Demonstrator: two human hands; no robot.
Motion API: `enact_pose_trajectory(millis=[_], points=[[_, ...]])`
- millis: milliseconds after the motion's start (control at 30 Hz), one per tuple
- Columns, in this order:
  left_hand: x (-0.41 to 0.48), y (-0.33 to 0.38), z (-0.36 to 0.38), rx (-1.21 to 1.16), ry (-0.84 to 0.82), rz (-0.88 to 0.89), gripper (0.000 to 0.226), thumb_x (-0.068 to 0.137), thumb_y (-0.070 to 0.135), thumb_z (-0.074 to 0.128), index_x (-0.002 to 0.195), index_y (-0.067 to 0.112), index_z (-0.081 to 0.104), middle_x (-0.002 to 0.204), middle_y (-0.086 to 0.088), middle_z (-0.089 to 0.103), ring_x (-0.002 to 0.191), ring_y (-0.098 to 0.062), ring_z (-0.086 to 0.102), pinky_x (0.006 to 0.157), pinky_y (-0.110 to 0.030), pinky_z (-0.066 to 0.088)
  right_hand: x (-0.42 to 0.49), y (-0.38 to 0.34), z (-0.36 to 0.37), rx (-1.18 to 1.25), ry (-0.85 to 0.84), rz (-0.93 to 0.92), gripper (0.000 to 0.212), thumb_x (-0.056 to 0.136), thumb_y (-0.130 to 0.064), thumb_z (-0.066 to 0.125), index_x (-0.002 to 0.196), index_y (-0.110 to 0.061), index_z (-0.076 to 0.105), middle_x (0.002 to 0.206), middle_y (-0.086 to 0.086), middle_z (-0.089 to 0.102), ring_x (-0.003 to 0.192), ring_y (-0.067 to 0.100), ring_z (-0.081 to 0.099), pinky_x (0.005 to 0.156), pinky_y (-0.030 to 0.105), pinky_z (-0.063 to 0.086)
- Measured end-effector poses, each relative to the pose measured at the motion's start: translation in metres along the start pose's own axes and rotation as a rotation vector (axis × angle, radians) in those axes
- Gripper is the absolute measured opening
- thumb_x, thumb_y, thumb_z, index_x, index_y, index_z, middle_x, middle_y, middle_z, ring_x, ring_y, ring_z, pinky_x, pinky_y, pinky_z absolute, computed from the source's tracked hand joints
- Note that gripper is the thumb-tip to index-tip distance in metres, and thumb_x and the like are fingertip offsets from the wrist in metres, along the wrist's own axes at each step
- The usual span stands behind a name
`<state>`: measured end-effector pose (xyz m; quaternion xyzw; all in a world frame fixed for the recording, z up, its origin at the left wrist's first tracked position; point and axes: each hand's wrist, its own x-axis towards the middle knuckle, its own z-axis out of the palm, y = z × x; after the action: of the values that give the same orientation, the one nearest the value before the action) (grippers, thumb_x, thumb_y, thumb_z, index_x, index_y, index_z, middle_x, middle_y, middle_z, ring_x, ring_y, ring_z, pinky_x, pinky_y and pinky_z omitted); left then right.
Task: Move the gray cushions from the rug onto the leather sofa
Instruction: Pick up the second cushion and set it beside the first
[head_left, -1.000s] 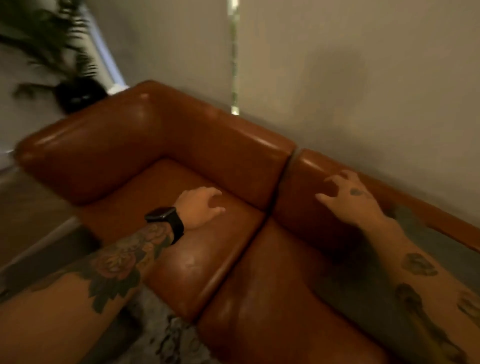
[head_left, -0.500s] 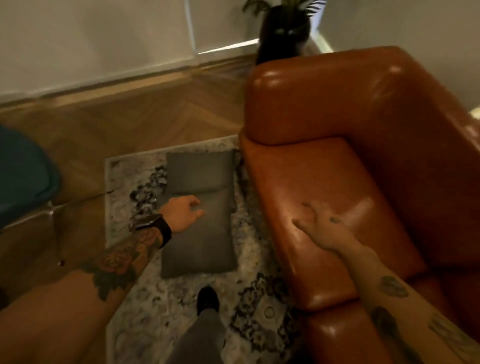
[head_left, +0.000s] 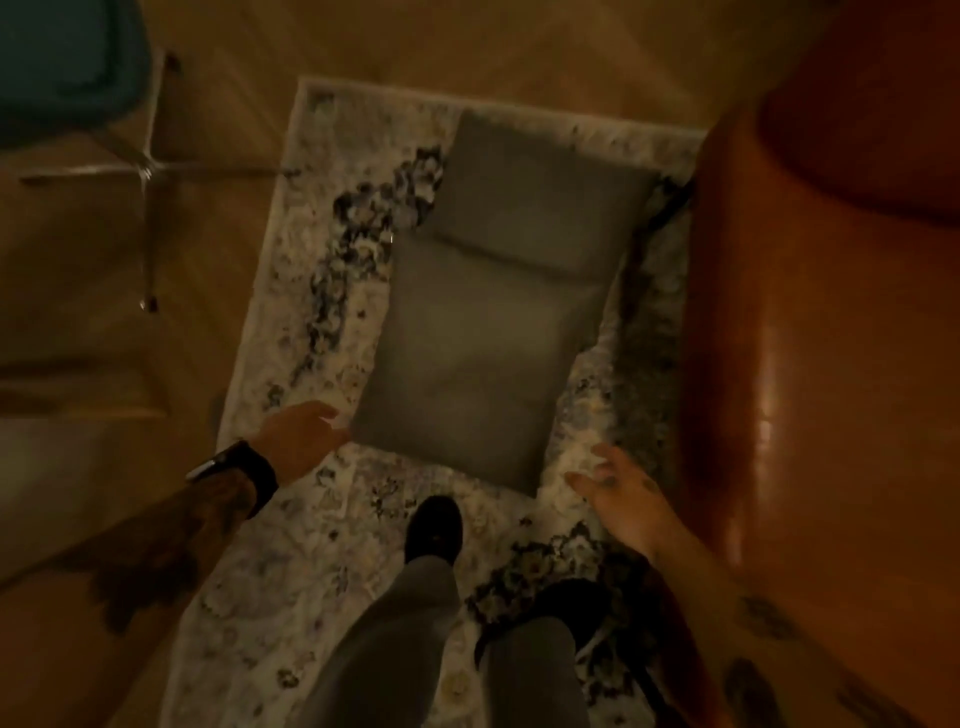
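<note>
Two gray cushions lie on the patterned rug (head_left: 311, 291), end to end: the near cushion (head_left: 478, 358) overlaps the far cushion (head_left: 540, 197). The brown leather sofa (head_left: 810, 322) fills the right side. My left hand (head_left: 298, 434) hovers with fingers spread just at the near cushion's left corner, holding nothing. My right hand (head_left: 621, 493) is open beside the cushion's right corner, between it and the sofa's front edge. Neither hand grips the cushion.
A teal chair (head_left: 62, 57) on thin metal legs (head_left: 145, 166) stands on the wooden floor at the upper left. My own legs and dark shoes (head_left: 434, 527) stand on the rug just below the cushions.
My view swung from the sofa down to the rug. Both hands dropped off the sofa and now flank the near cushion's front corners.
</note>
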<state>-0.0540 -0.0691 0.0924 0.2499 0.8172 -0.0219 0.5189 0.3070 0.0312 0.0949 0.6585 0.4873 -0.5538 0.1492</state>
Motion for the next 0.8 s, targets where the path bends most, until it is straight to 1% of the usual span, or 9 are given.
enact_pose_trajectory(millis=[100,233,300,367,400,500,567,667,800], points=[[0.086,-0.035,0.042,0.040,-0.023,-0.034,0.071,0.089,0.043,0.062,0.149,0.016,0.033,0.150,-0.011,0.043,0.122,-0.033,0.052,0.092,-0.035,0.040,0.089,0.037,0.038,0.041,-0.038,0.115,0.066,0.094,-0.036,0.067,0.150,-0.018,0.038,0.149,0.011,0.047,0.129,0.029,0.050,0.085,0.027,0.042],[0.187,-0.068,0.086,0.026,0.058,-0.072,0.096,0.082,0.055,0.066,0.155,0.021,0.015,0.162,-0.009,0.024,0.141,-0.036,0.035,0.109,-0.045,0.035,0.184,0.071,0.079,0.140,-0.026,0.220,0.077,0.090,-0.031,0.073,0.153,-0.014,0.033,0.151,0.016,0.047,0.131,0.034,0.051,0.104,0.044,0.046],[0.228,-0.080,0.096,-0.051,0.072,-0.077,0.093,0.082,0.046,0.070,0.154,0.023,0.016,0.161,-0.008,0.025,0.140,-0.036,0.036,0.100,-0.043,0.038,0.217,0.076,0.097,0.199,-0.027,0.223,0.083,0.088,-0.026,0.076,0.155,-0.013,0.028,0.155,0.014,0.043,0.132,0.033,0.050,0.094,0.035,0.053],[0.259,-0.086,0.102,-0.207,0.088,-0.069,0.088,0.081,0.026,0.074,0.152,0.024,0.022,0.157,-0.006,0.032,0.132,-0.033,0.044,0.090,-0.038,0.040,0.241,0.076,0.107,0.270,-0.028,0.179,0.088,0.086,-0.017,0.077,0.156,-0.012,0.024,0.157,0.012,0.040,0.127,0.028,0.051,0.058,0.014,0.052],[0.272,-0.087,0.104,-0.296,0.091,-0.081,0.090,0.078,0.017,0.074,0.151,0.027,0.022,0.154,-0.006,0.036,0.125,-0.031,0.047,0.087,-0.038,0.042,0.253,0.077,0.110,0.308,-0.027,0.162,0.089,0.085,-0.016,0.079,0.156,-0.012,0.025,0.156,0.010,0.041,0.121,0.025,0.052,0.048,0.013,0.047],[0.291,-0.085,0.117,-0.467,0.064,-0.116,0.099,0.071,0.002,0.069,0.151,0.032,0.019,0.147,-0.007,0.042,0.109,-0.028,0.049,0.072,-0.035,0.045,0.273,0.080,0.115,0.384,-0.121,0.139,0.080,0.080,-0.022,0.081,0.149,-0.015,0.041,0.145,-0.002,0.055,0.097,0.007,0.060,0.054,0.017,0.047],[0.287,-0.083,0.119,-0.492,0.020,-0.089,0.087,0.069,0.001,0.066,0.146,0.026,0.033,0.139,-0.004,0.049,0.109,-0.027,0.052,0.067,-0.031,0.044,0.271,0.078,0.114,0.419,-0.182,0.120,0.068,0.081,-0.022,0.080,0.143,-0.019,0.053,0.133,-0.010,0.063,0.085,-0.005,0.063,0.056,0.015,0.050],[0.262,-0.084,0.110,-0.489,-0.036,-0.033,0.055,0.071,0.011,0.067,0.124,0.022,0.060,0.123,0.000,0.065,0.105,-0.021,0.062,0.072,-0.028,0.046,0.250,0.073,0.110,0.472,-0.117,0.102,0.072,0.076,-0.019,0.084,0.140,-0.019,0.052,0.133,-0.006,0.062,0.095,0.004,0.061,0.067,0.022,0.047],[0.202,-0.068,0.075,-0.596,-0.015,0.038,0.038,0.073,0.029,0.078,0.109,0.037,0.068,0.107,0.011,0.072,0.093,-0.013,0.070,0.074,-0.028,0.052,0.199,0.060,0.089,0.553,0.010,0.085,0.068,0.071,-0.024,0.087,0.133,-0.021,0.058,0.127,-0.004,0.068,0.106,0.015,0.066,0.074,0.027,0.051]])
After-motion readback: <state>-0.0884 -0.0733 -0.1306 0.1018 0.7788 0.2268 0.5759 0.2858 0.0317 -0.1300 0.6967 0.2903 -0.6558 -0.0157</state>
